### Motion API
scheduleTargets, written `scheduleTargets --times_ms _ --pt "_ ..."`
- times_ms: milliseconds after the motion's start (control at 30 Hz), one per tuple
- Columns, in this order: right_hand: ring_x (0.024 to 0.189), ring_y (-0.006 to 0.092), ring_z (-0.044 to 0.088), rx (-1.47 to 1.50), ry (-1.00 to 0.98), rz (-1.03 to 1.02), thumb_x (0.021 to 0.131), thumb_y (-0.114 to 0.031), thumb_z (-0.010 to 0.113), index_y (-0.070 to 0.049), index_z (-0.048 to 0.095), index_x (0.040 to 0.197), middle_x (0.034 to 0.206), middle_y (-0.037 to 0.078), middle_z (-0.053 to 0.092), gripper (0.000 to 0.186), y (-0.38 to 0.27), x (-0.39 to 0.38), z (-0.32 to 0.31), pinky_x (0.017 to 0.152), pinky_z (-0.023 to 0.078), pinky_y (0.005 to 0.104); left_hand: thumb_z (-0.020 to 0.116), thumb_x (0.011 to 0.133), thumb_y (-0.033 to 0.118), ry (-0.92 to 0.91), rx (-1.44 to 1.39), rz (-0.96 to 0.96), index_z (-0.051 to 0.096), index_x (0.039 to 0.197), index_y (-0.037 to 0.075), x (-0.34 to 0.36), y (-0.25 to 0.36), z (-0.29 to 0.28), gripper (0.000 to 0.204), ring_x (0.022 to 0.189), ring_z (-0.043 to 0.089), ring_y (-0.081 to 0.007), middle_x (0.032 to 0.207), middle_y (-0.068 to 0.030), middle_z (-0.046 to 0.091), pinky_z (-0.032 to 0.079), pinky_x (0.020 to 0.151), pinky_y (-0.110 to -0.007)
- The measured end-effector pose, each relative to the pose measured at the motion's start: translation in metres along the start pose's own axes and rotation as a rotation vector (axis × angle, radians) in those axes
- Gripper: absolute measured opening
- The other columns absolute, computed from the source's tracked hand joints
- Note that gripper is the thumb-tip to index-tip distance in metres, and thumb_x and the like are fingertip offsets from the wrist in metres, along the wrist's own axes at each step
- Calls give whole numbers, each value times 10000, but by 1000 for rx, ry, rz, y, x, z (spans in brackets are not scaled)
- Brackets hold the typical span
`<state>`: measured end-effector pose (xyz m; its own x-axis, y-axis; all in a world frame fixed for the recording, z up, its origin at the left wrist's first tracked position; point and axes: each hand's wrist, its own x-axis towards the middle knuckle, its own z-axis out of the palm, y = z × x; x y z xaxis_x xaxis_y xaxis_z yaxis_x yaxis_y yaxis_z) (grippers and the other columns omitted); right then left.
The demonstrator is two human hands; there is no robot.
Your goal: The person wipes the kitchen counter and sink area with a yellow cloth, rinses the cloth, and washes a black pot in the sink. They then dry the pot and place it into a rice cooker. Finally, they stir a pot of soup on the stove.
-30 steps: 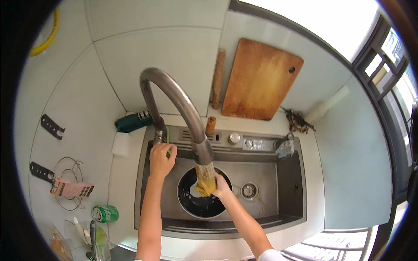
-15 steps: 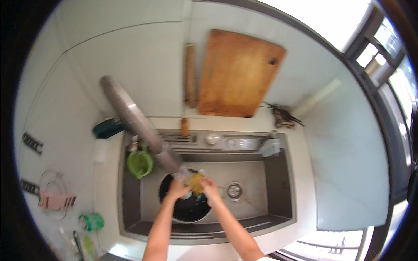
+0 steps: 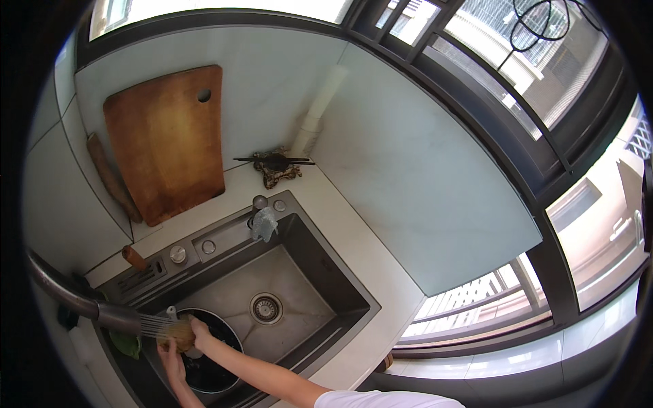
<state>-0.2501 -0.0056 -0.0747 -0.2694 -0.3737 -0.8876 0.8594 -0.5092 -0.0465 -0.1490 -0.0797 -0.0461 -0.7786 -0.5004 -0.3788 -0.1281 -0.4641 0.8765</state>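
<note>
My right hand (image 3: 201, 334) grips a rough, yellowish-brown lump (image 3: 181, 336) from its right side; its exact kind is hard to make out. Fingers of my left hand (image 3: 172, 362) curl against the same lump from the left and below. Spray from the curved metal faucet (image 3: 117, 317) falls onto it in thin streams. Under both hands a round black pan (image 3: 221, 381) with a pale rim stands in the sink (image 3: 299, 340). Something small and white (image 3: 194, 353) shows just below the lump, partly covered by my hands.
A green container (image 3: 125, 344) sits left of the pan, half behind the faucet. The drain (image 3: 266, 309) lies to the right. A grey cloth (image 3: 264, 224) hangs at the sink's back corner. A wooden cutting board (image 3: 166, 143) leans on the wall beside a wooden stick (image 3: 112, 180).
The view has swung to the right, so the sink and hands now appear lower left. Both hands stay over the pan, together on the lump beneath the running water.
</note>
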Motion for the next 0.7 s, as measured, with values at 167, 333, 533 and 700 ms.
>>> scheduleTargets --times_ms 167,333,533,700 --pt "1024 278 546 -174 -39 -52 932 -438 427 -33 462 1225 1215 133 515 502 8 -38 4 850 466 415 444 926 445 135 -416 -18 406 1289 27 51 -52 -12 555 1120 502 -253 1253 -132 477 417 937 -394" --pt "1053 232 525 -109 -134 -44 924 -467 437 -39 478 1230 1182 101 544 528 6 -28 -9 894 428 368 381 921 405 246 -656 -186 516 1161 43 65 -72 10 455 1010 578 -259 1074 -97 601 458 889 -382" --pt "847 263 575 -234 -117 -306 928 -186 458 -105 518 1129 990 91 577 225 11 -17 2 700 509 431 325 933 360 523 -624 -214 500 1206 56 30 -70 39 444 1075 535 -274 1183 -110 554 417 932 -406" --pt "981 250 549 -258 -190 -63 954 -202 424 -121 478 1236 1123 61 557 298 3 -54 -7 860 449 439 338 922 422 279 -1008 -170 509 1176 58 22 -47 33 475 1076 531 -273 1162 -107 559 425 914 -395"
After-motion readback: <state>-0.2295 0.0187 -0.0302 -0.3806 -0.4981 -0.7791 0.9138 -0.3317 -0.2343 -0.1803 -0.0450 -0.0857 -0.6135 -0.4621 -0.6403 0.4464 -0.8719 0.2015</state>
